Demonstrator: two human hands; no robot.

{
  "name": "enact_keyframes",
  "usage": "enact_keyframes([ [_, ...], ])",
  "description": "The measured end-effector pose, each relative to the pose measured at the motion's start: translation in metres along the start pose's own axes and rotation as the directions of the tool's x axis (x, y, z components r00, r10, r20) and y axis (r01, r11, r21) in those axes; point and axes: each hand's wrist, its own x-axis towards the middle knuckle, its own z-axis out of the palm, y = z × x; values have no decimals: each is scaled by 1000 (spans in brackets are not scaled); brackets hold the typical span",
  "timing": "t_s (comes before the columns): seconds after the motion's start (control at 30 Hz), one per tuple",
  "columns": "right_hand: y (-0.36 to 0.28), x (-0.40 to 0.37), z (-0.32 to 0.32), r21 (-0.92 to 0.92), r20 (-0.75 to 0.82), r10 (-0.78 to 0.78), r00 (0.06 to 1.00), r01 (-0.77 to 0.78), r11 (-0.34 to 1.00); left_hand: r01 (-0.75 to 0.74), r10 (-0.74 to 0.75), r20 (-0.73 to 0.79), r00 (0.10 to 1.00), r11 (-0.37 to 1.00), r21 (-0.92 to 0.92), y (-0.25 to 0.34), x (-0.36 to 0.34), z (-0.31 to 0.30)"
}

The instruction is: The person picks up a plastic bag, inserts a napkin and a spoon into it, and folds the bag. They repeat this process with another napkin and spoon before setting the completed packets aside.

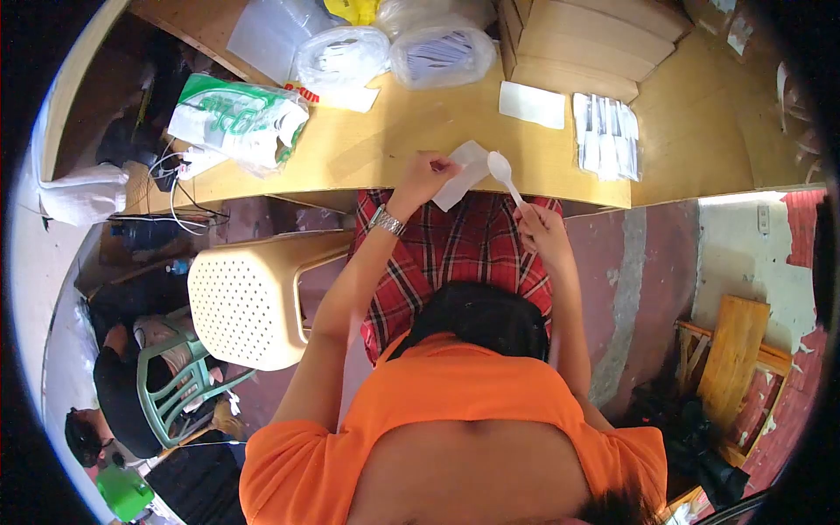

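My left hand [427, 181], with a metal watch on its wrist, is closed on the edge of a flat white paper piece [461, 177] at the table's front edge. In my right hand [542, 231] is a white plastic spoon [501, 168], pinched by its handle, with the bowl pointing up and away from me. The spoon's bowl is right at the paper's right side. Both hands are over my lap, where red plaid cloth [437, 241] shows beneath them.
On the wooden table [411, 122] are clear bags of white items [442, 54], a green-and-white plastic pack [232, 122], a row of wrapped utensils [605, 137], a white sheet [531, 104] and cardboard boxes [595, 44]. A cream stool [245, 302] stands left; beyond it, a person [131, 394] sits.
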Motion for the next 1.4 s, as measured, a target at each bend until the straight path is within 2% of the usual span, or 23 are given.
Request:
enact_keyframes([
  [0.07,1,2,-2,-19,17,13,1000,-12,1000,-43,39,-85,996,998,-40,-3,1,-1],
  [0.17,6,9,-8,-69,46,28,999,-25,997,-37,33,-123,992,999,-25,12,-2,-13],
  [0.27,4,20,-7,-143,60,22,998,-13,990,-94,100,-81,992,993,76,26,-4,-23],
  [0.37,-1,33,0,-206,85,-13,996,31,978,-301,325,-33,945,906,298,28,-3,-26],
  [0.47,-4,43,4,-260,81,-15,997,36,965,-424,475,-95,875,846,325,13,4,-19],
  [0.57,1,53,4,-315,58,-4,998,22,949,-207,201,-247,948,978,3,1,17,-9],
  [0.67,13,63,0,-345,76,-6,997,32,938,-138,120,-289,950,990,-43,-11,26,-4],
  [0.77,10,65,0,-377,99,-59,993,93,921,-126,153,-147,977,977,174,-20,37,-2],
  [0.87,10,68,-3,-449,134,-159,978,202,870,-169,172,-122,978,985,31,-30,41,6],
  [0.97,8,71,-2,-507,162,-190,968,247,826,-139,156,-99,983,977,161,-24,38,5],
  [1.07,4,73,-1,-528,192,-193,962,267,806,-134,148,-64,987,975,179,-18,36,1],
  [1.17,3,72,0,-544,231,-235,944,325,774,-133,136,-19,991,986,102,-16,30,-3],
  [1.27,-9,65,2,-574,286,-277,917,395,717,-38,70,119,990,966,-255,1,16,-13],
  [1.4,-25,58,4,-605,367,-352,861,508,613,-40,93,180,979,959,-282,19,7,-23],
])
